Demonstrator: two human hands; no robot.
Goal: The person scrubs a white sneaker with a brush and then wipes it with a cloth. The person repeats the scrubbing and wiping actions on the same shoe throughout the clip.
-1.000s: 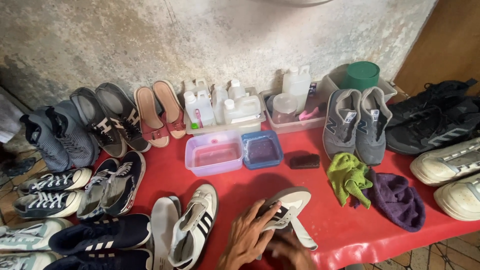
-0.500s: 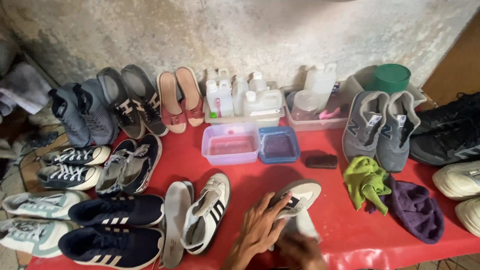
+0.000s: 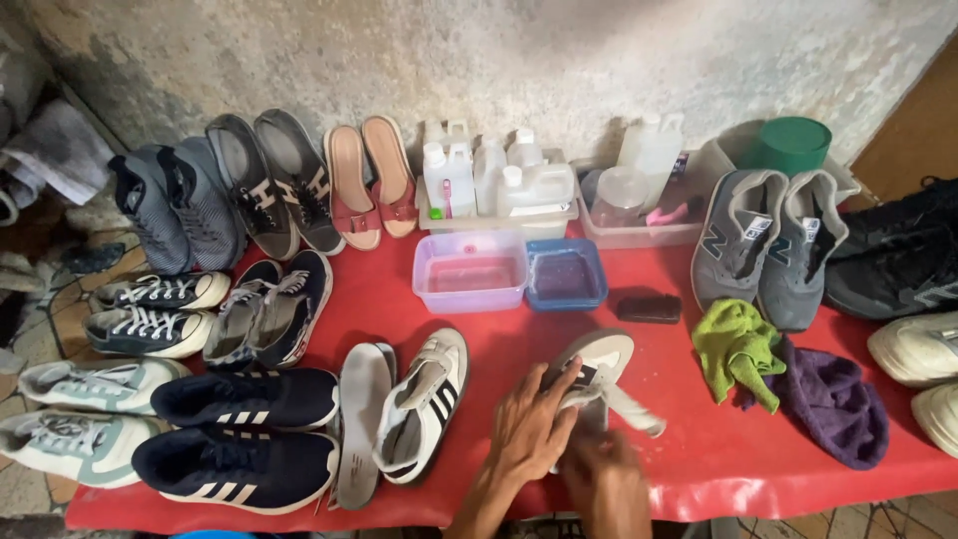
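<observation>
Lying near the front edge of the red table (image 3: 699, 469): a white sneaker (image 3: 597, 371) with dark stripes. Pressing down over its heel, fingers spread: left hand (image 3: 529, 431). Working blurred beside it, grip unclear: right hand (image 3: 605, 481).

Both forearms come up from the bottom edge, close together. Left hand (image 3: 531, 429) lies palm down, fingers (image 3: 559, 391) stretched forward and slightly spread. Right hand (image 3: 604, 481) sits just beside it, blurred, fingers curled inward, knuckles up.
</observation>
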